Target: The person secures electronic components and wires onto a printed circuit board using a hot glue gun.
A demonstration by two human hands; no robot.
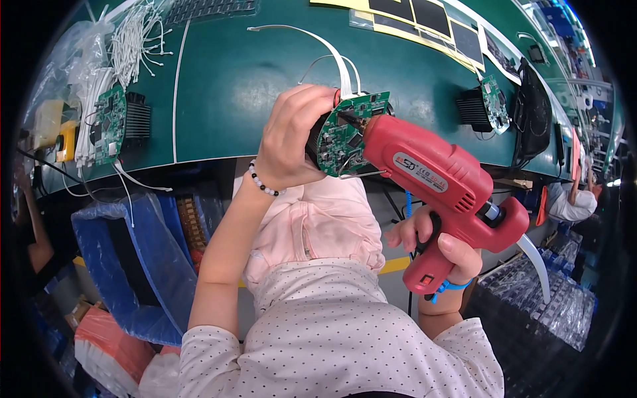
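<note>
Circuit board (350,132) | left hand (292,136) clamps it | right hand (443,247) clasps red glue gun (438,192) (grey oval label)

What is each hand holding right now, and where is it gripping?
The left hand grips the round green circuit board assembly around its dark back part. The right hand holds the red glue gun by its handle.

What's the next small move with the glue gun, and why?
Probably squeeze the trigger gently while keeping the board steady. The red glue gun in the right hand already has its nozzle against the green circuit board, which the left hand holds up off the green table.
</note>
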